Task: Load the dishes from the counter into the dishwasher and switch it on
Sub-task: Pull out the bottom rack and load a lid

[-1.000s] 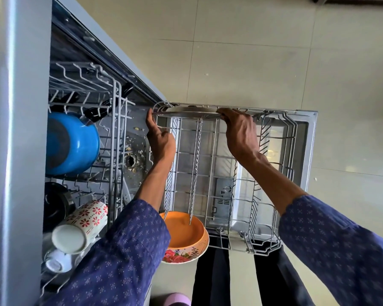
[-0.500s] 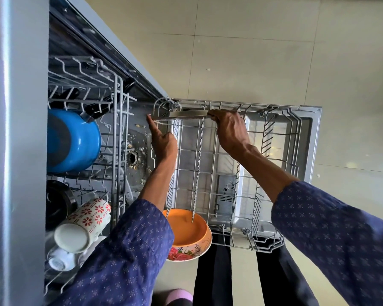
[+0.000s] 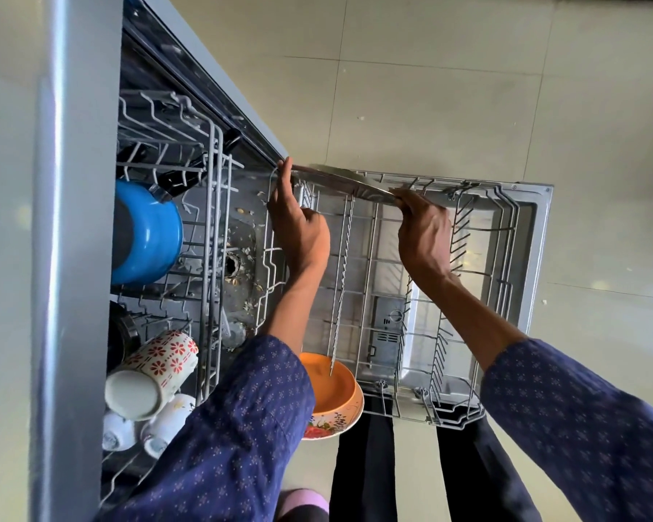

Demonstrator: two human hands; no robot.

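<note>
Both arms reach forward and down over the pulled-out lower rack (image 3: 393,280) of the open dishwasher (image 3: 72,220), in dark blue patterned sleeves. The left hand (image 3: 298,227) is raised with its index finger stretched up against the left end of a steel plate (image 3: 340,180), the other fingers loosely curled beneath. The right hand (image 3: 423,227) pinches the plate's right edge, fingers curled over the rim and the thumb under it. The plate is seen nearly edge-on, held between the two hands just above the far side of the lower rack, tilted so that its left end is higher; whether it touches the wires cannot be told. At the near edge of the same rack an orange bowl (image 3: 332,393) with a flowered outer wall sits tipped among the tines. The upper rack (image 3: 174,175) on the left holds a blue pot (image 3: 148,231) lying on its side, a red-flowered mug (image 3: 155,371) lying mouth toward the camera, two small white cups (image 3: 159,423) and a dark vessel (image 3: 123,333). Bits of food debris lie on the tub floor (image 3: 242,235).
</note>
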